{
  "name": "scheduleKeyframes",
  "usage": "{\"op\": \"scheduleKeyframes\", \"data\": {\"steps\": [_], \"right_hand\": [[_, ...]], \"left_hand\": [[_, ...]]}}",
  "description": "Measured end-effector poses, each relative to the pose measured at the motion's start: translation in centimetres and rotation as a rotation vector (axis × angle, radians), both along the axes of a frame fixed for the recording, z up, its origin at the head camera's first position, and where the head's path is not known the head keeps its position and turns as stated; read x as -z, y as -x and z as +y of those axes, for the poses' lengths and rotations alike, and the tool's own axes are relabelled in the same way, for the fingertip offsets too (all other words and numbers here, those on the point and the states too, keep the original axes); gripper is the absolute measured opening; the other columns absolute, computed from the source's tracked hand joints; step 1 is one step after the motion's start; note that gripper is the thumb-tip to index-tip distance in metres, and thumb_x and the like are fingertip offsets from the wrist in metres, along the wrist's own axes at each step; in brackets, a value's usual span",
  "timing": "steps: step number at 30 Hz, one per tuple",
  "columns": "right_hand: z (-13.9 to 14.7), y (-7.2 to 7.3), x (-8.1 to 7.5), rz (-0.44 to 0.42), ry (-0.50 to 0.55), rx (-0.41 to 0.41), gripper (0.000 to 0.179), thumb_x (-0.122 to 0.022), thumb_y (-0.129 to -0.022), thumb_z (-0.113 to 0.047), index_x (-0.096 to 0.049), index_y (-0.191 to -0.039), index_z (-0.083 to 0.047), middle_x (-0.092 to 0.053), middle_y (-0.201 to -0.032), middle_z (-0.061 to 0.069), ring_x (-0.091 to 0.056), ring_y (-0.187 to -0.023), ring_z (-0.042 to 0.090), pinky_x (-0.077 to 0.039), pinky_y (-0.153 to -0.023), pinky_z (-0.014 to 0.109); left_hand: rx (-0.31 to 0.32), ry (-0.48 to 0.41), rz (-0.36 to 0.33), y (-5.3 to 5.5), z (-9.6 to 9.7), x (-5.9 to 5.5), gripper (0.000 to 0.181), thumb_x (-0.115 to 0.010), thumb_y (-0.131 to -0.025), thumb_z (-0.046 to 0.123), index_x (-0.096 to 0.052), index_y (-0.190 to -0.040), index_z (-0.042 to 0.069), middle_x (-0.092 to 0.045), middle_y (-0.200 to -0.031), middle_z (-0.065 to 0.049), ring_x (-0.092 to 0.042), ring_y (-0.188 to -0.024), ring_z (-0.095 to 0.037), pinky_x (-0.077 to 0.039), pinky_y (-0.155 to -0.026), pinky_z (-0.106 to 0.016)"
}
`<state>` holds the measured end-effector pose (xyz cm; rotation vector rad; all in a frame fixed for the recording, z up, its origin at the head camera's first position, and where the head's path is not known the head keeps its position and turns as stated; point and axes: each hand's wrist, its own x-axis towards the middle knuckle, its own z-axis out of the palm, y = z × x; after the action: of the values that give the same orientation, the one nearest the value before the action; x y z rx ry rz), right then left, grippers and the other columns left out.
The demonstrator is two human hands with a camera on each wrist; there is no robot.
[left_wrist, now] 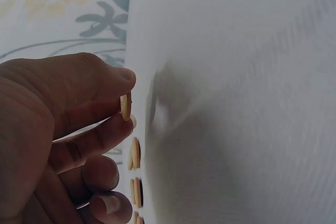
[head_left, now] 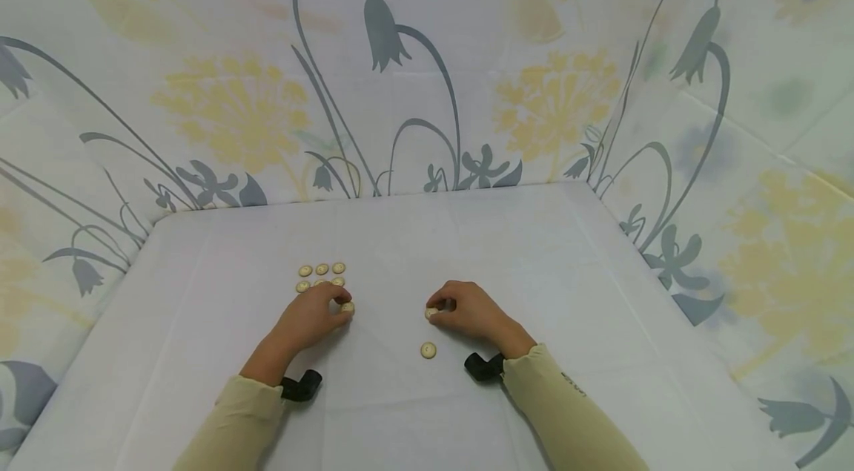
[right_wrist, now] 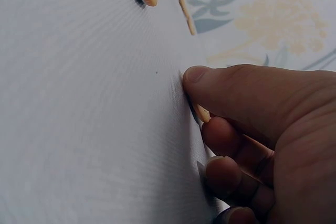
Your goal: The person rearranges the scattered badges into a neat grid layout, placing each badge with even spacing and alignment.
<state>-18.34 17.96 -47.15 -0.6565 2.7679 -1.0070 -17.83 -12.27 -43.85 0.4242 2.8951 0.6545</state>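
My left hand [head_left: 309,319] pinches a small round pale wooden disc [head_left: 348,307] between thumb and index finger. In the left wrist view that disc [left_wrist: 125,106] is held on edge, just off the white cloth. Behind the left fingers lie several like discs [head_left: 322,269] in two rows, the nearer row partly covered by the hand. To the right, my right hand [head_left: 475,314] has thumb and index finger on another disc [head_left: 431,313], which lies at the cloth. The right wrist view shows this disc [right_wrist: 202,113] mostly hidden by the thumb. A loose disc [head_left: 428,349] lies nearer, below the right hand.
A white cloth [head_left: 380,412] with fold creases covers the table. Flower-printed fabric [head_left: 414,93] rises behind it and at both sides. A black wrist mount [head_left: 302,386] sits at the left cuff and another black mount [head_left: 483,367] at the right.
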Motion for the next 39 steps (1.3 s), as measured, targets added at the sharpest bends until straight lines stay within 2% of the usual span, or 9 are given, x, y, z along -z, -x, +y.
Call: {"op": "scheduleKeyframes", "data": {"steps": [5, 18, 26, 39], "right_hand": [[0.0, 0.1, 0.2, -0.001, -0.007, 0.003, 0.021, -0.075, -0.083, -0.026, -0.074, -0.104, -0.021, -0.064, -0.091, -0.012, -0.052, -0.077, 0.005, -0.045, -0.070, 0.022], [0.0, 0.1, 0.2, 0.011, 0.000, 0.001, 0.021, -0.075, -0.083, -0.025, -0.074, -0.103, -0.020, -0.064, -0.091, -0.011, -0.052, -0.077, 0.006, -0.044, -0.071, 0.024], [0.0, 0.1, -0.2, -0.027, 0.000, 0.014, 0.020, -0.074, -0.084, -0.026, -0.074, -0.104, -0.022, -0.063, -0.091, -0.013, -0.053, -0.078, 0.006, -0.044, -0.072, 0.024], [0.0, 0.0, -0.1, -0.008, 0.009, 0.002, 0.019, -0.075, -0.084, -0.026, -0.074, -0.102, -0.022, -0.064, -0.090, -0.011, -0.052, -0.078, 0.007, -0.044, -0.071, 0.024]], "left_hand": [[-0.019, 0.002, -0.024, 0.2, -0.6, -0.2, 0.023, -0.068, -0.089, 0.021, -0.069, -0.108, 0.008, -0.067, -0.108, -0.007, -0.063, -0.104, -0.026, -0.050, -0.089, -0.046], [-0.057, -0.011, -0.009, 1.2, -2.2, 0.3, 0.025, -0.067, -0.088, 0.019, -0.069, -0.110, 0.007, -0.069, -0.109, -0.010, -0.063, -0.107, -0.031, -0.048, -0.091, -0.049], [-0.075, -0.001, -0.013, 1.6, -3.5, 0.2, 0.028, -0.067, -0.089, 0.020, -0.068, -0.112, 0.005, -0.069, -0.110, -0.012, -0.061, -0.108, -0.034, -0.047, -0.090, -0.051], [-0.123, 0.014, -0.053, 1.5, -5.3, 0.0, 0.031, -0.066, -0.089, 0.021, -0.066, -0.114, 0.002, -0.067, -0.112, -0.015, -0.060, -0.108, -0.035, -0.047, -0.091, -0.052]]}}
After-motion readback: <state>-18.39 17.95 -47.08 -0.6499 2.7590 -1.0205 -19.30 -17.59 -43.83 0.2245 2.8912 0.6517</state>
